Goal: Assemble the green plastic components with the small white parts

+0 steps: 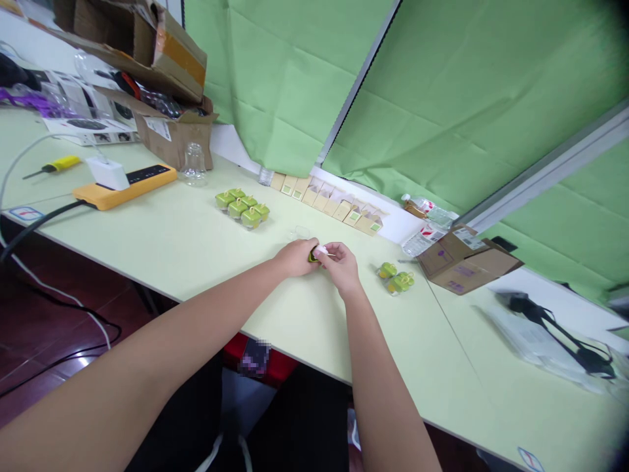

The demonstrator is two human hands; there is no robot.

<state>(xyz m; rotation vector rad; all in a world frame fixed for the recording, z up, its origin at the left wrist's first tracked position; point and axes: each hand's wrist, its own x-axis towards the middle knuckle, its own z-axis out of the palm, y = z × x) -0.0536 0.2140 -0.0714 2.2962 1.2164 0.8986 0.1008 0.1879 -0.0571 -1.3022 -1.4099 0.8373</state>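
Up on the worker's head, the camera peers forward and down past the lap [304,426] to the left hand [296,257] and right hand [344,269], close by near mid-view. It leans sideways, so the table [196,242] slopes down rightward below the green curtain [442,85].

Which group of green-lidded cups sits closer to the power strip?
The larger group, left of the left hand; the smaller group sits right of the right hand, near a cardboard box.

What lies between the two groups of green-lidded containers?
In the head view: a clear piece, the left hand, right hand and the small item they hold.
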